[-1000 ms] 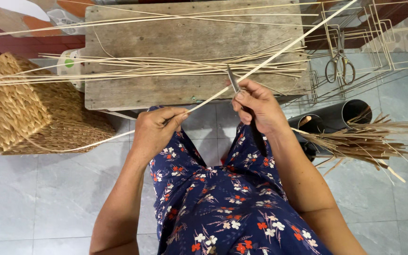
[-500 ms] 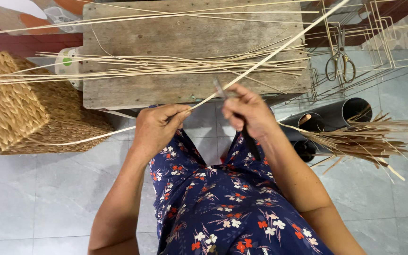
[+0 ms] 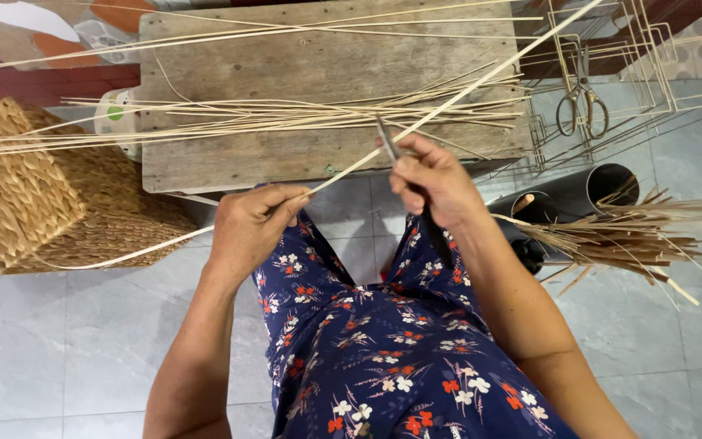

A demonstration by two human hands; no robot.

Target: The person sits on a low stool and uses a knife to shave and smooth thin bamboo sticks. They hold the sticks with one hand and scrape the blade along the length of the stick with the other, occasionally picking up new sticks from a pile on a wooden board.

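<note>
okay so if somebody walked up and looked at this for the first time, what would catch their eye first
Probably the long pale cane strip that runs slanting across the middle, pinched in the left hand and met by a knife gripped in the right hand. Behind the hands, a worn wooden board carries a loose spread of thin cane strands. At the left stands a woven basket, and a bundle of dry reeds juts out at the right.

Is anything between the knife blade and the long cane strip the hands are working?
Nothing visible does. The right hand holds the knife against the strip, which the left hand pinches.
</note>
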